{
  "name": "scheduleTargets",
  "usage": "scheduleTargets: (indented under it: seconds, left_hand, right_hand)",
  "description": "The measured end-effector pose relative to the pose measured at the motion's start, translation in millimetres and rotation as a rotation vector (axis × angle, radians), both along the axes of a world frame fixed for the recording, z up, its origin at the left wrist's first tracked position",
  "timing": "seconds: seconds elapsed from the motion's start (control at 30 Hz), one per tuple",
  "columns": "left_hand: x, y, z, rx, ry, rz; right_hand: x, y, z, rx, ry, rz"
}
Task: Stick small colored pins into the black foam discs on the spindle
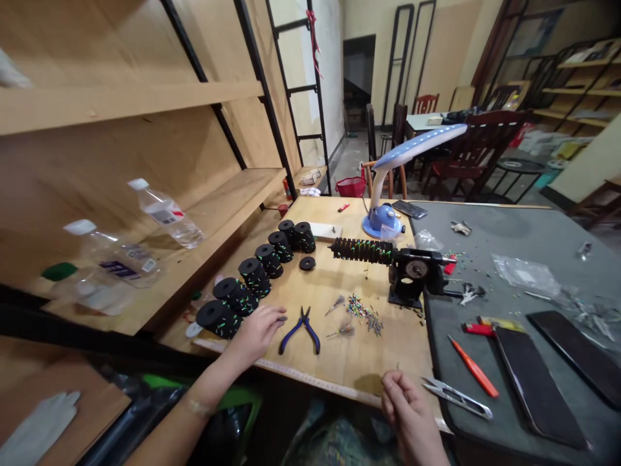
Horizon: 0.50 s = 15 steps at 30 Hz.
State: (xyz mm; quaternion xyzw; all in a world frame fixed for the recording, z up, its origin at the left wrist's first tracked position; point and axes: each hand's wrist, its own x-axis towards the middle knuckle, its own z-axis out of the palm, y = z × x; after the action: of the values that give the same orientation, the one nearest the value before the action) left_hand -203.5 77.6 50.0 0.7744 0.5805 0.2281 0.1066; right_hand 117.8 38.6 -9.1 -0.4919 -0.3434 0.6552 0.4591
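My left hand (258, 330) is over the wooden tabletop, between the front black foam spools (218, 318) and the blue-handled pliers (292, 335). Its fingers are pinched together, with a small dark bit at their tips that is too small to name. At the table's front edge my right hand (406, 404) is closed in a pinch; a tiny thin piece shows above its fingertips. Thread snips (458, 396) lie just right of it. Small coloured beads (356, 305), grey pin-like pieces (373, 321) and thin wire bundles (342, 331) lie beyond the pliers.
A black hand-cranked machine (412, 272) carries a row of black foam discs (361, 250). Behind it stands a blue desk lamp (383, 220). Phones (538, 382) and an orange-handled tool (473, 367) lie on the grey mat. Plastic bottles (169, 217) occupy the left shelf.
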Motion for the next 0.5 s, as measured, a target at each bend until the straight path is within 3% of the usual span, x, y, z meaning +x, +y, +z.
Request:
scheduleTargets:
  seconds: [0.07, 0.13, 0.23, 0.37, 0.5]
  left_hand:
    - [23, -19, 5.9, -0.171, -0.299, 0.071]
    - [57, -40, 7.2, -0.438, -0.595, 0.093]
    - [114, -64, -3.9, -0.723, -0.988, 0.133]
    - [163, -76, -28.1, -0.827, -1.19, 0.174]
    - [174, -76, -36.8, -0.842, -1.235, 0.191]
  right_hand:
    - [2, -2, -0.8, -0.035, 0.032, -0.044]
    - [1, -5, -0.5, -0.067, 0.038, -0.055]
    - [-2, -10, 0.1, -0.08, 0.017, 0.01]
    - [-4, -17, -1.8, -0.098, -0.03, 0.154]
    - [-1, -19, -4.5, -0.113, -0.064, 0.216]
